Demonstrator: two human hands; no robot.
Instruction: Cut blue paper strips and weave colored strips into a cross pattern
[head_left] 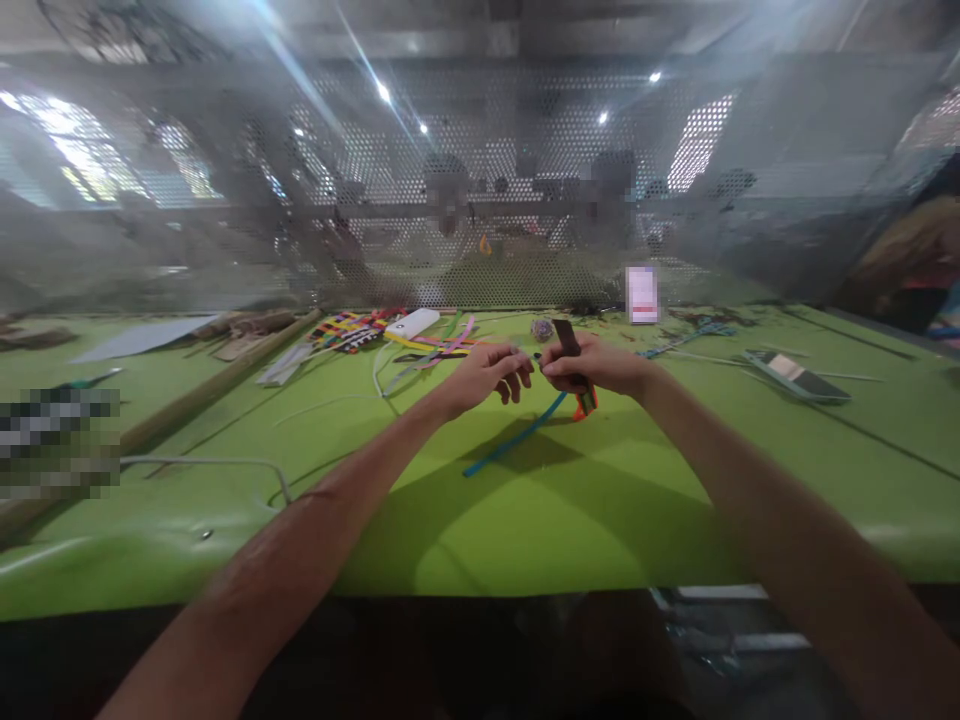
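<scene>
My right hand (604,365) is closed around a dark brown flat strip (565,338), whose end sticks up above the fingers. Below that hand shows a small orange and green striped piece (587,402); its upper part is hidden by the fingers. A narrow blue strip (514,440) trails from beneath the right hand down to the left over the green tabletop (570,540). Just left of it, my left hand (487,378) hovers with loosely bent fingers apart, and I see nothing held in it. Behind the hands sits a small multicoloured ball (541,328).
Colourful woven strips (352,330) and a white rectangular device (412,323) lie at back left. A long wooden bar (187,410) crosses the left side. A flat dark-topped object (799,376) rests right. A perforated screen (495,240) rises behind, beside a lit phone-like screen (642,295).
</scene>
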